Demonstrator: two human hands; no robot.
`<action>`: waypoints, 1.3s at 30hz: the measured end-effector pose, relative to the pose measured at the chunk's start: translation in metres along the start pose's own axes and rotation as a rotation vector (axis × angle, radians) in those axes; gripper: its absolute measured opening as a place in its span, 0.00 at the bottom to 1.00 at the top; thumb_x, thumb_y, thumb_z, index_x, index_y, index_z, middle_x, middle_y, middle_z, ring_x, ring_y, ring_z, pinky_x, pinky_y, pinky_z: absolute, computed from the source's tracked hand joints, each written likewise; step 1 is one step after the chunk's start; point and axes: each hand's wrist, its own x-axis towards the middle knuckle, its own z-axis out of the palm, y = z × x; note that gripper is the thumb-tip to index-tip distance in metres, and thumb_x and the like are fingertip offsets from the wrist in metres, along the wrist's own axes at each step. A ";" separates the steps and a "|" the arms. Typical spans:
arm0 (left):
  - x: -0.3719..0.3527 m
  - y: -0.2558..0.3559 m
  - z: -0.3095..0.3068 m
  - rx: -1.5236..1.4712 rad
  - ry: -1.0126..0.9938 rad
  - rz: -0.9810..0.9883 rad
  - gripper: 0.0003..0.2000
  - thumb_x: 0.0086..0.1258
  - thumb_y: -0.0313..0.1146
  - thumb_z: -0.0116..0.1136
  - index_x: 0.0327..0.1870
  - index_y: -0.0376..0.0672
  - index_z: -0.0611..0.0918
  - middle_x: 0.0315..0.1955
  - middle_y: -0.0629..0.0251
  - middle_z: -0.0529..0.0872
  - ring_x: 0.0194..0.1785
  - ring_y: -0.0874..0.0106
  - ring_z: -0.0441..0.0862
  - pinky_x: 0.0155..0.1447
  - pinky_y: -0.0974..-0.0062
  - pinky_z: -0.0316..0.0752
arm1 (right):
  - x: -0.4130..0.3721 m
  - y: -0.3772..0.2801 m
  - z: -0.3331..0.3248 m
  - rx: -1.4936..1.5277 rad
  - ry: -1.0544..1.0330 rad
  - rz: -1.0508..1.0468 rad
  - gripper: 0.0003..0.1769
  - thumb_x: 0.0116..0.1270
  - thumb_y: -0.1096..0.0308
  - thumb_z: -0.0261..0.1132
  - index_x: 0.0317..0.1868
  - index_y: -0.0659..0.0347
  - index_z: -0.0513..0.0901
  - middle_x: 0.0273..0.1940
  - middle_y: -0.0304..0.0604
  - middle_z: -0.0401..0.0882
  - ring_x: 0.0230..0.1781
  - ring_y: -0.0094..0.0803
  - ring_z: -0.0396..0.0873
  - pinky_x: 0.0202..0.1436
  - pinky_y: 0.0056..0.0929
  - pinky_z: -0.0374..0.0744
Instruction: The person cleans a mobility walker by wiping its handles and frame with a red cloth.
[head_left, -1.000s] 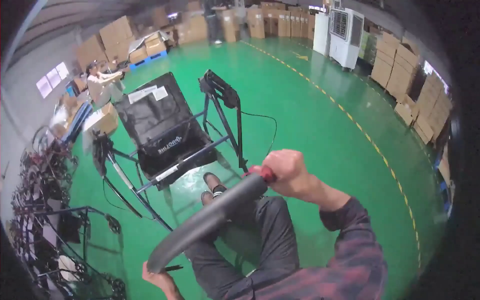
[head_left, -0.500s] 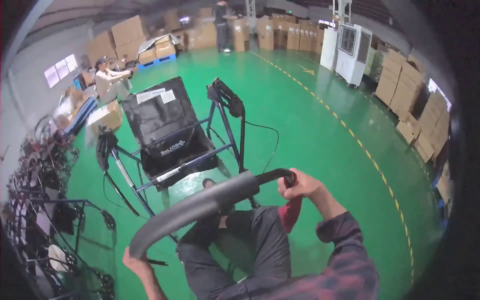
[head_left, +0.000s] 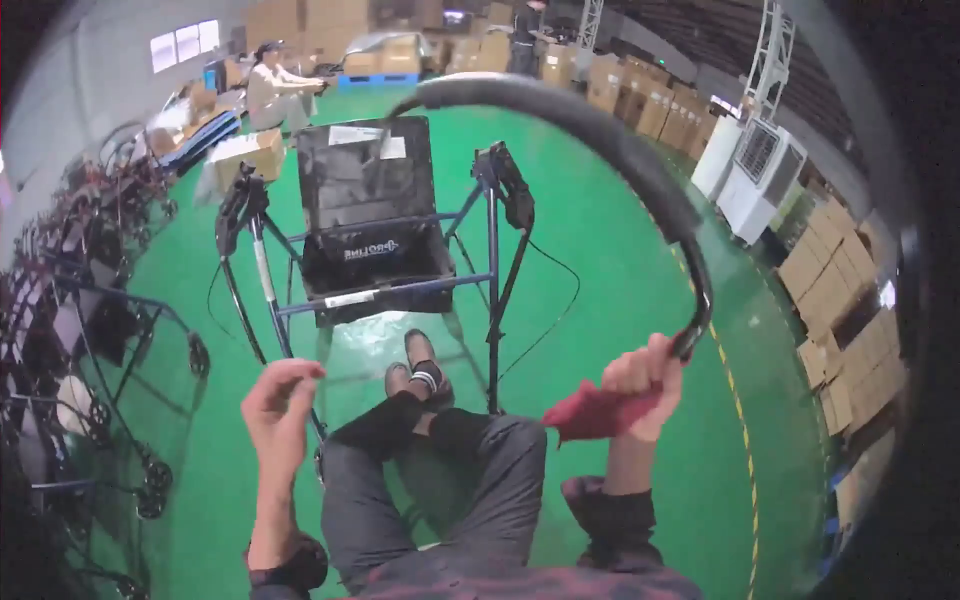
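Note:
My right hand (head_left: 645, 385) grips the end of a curved black backrest bar (head_left: 560, 110) with foam padding. The bar arches up and over to the left, its far end free in the air. A red cloth (head_left: 600, 412) is bunched in the same hand. My left hand (head_left: 280, 405) is raised, empty, with its fingers half curled and the thumb apart. In front of my feet stands a blue-framed rollator (head_left: 385, 295) with a black seat and pouch (head_left: 378, 255) and two black handles; loose cables hang at its sides.
Several folded rollators (head_left: 100, 300) crowd the left side. One person sits by a cardboard box (head_left: 247, 160); another stands at the back. Stacked cartons (head_left: 840, 270) and a white air cooler (head_left: 755, 180) line the right, beyond a yellow floor line (head_left: 735, 410).
My left hand has let go of the bar and moved up. The bar has swung upward, held by my right hand alone. My view has turned, shifting the rollator rightward.

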 end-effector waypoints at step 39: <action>-0.054 -0.003 -0.028 -0.766 -0.026 -0.242 0.10 0.59 0.14 0.45 0.38 0.40 0.71 0.10 0.70 0.64 0.10 0.80 0.54 0.14 0.81 0.50 | -0.029 0.063 -0.094 -0.985 0.479 0.444 0.15 0.71 0.58 0.60 0.37 0.61 0.83 0.31 0.37 0.82 0.28 0.23 0.76 0.34 0.22 0.74</action>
